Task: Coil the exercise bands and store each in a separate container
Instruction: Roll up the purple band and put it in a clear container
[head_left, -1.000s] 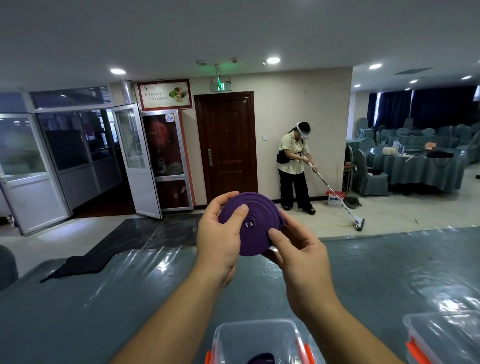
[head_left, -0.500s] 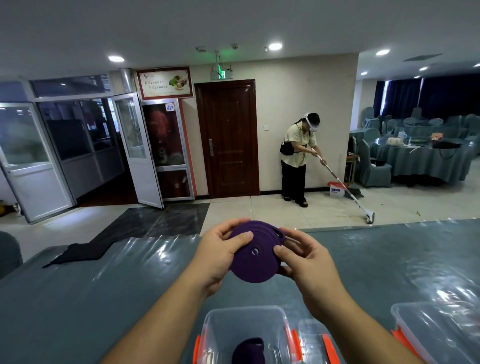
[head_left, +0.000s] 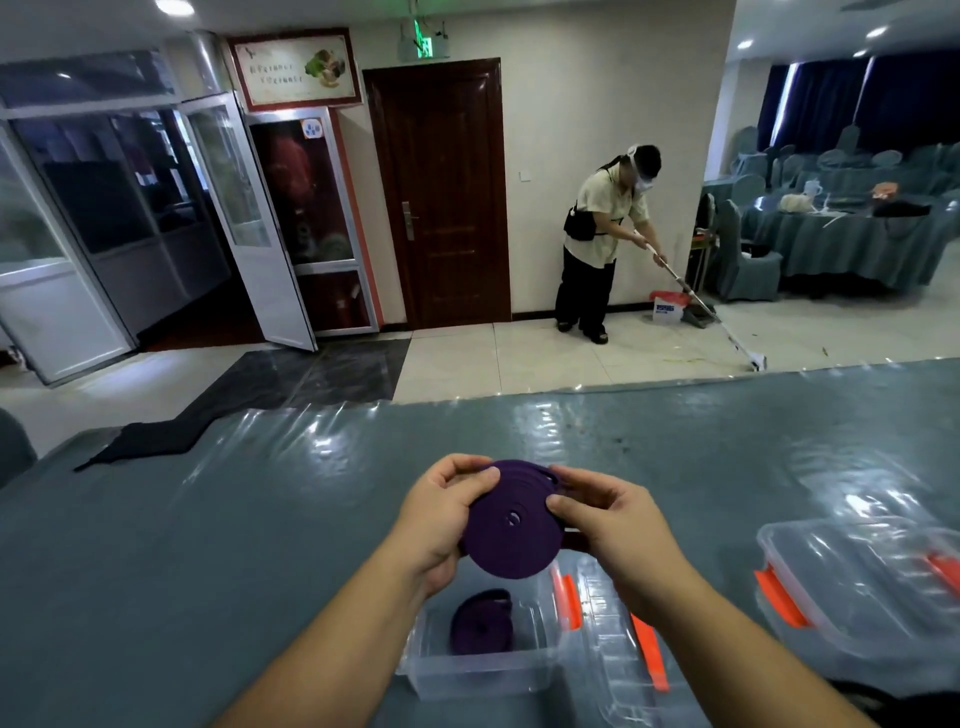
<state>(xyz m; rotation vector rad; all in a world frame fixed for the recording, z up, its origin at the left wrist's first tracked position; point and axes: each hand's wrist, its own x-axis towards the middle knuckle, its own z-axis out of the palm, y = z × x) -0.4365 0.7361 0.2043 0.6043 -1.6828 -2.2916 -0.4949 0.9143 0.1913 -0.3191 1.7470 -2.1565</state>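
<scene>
While I hold the coiled purple exercise band (head_left: 511, 525) up over the table, my left hand (head_left: 441, 519) grips its left rim with curled fingers and thumb on the face, and my right hand (head_left: 613, 519) pinches the right rim, thumb on front, fingers behind. Neither hand holds anything else.

Progress, as I judge it: this band looks fully wound, a flat tight spiral disc with a small hole at centre, only the outer tail end slightly loose near the top. One other purple band (head_left: 483, 621) already sits coiled inside the open clear plastic container (head_left: 478, 670) just below my hands, so that box is taken. Left to do: put this coil in a separate box, probably the closed container (head_left: 857, 587) to my right with orange latches, which needs opening first. I can't tell if more bands remain.

Materials: band is matte, rubbery-looking, flat strap layers. Containers are transparent hard plastic, rectangular with rounded corners. A clear lid (head_left: 618, 639) with orange clips lies beside the open box. Table (head_left: 208, 519) has grey-blue cloth under a glossy wrinkled plastic sheet with glare.
</scene>
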